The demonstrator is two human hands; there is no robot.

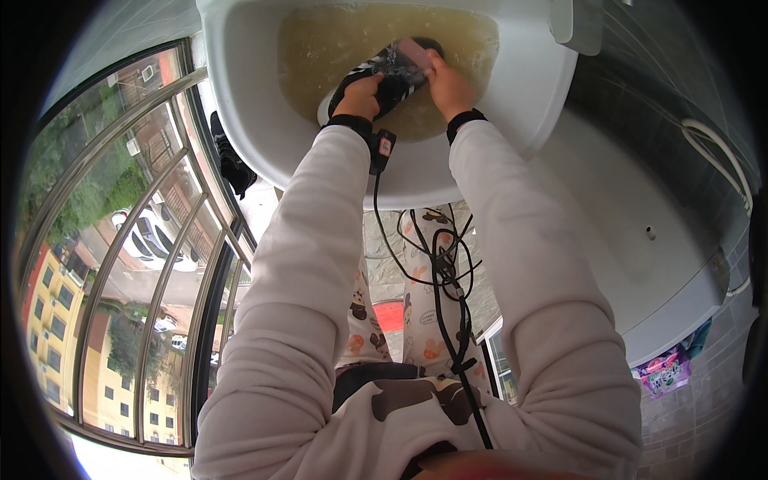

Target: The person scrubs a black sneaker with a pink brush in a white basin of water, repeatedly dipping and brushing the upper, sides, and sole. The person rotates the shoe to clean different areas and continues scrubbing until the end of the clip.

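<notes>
A white washbasin point(246, 108) holds murky yellowish-brown water point(312, 36). Partly under that water lies a black shoe point(393, 93) with white stripes and a pale sole edge, pointing up and to the right. My left hand point(360, 99) grips it near its lower left end. In my right hand point(451, 87) is a pink block point(414, 53), pressed against the shoe's upper right part; whether it is a brush or a bar of soap I cannot tell. Glare and ripples hide some of the shoe's surface.
Another black shoe point(231, 159) rests by the window on the left, beside metal railings point(108, 252). Black cables point(444, 270) hang from my left wrist device point(382, 150) past my legs. A white appliance point(606, 234) and a pale hose point(729, 150) are at right.
</notes>
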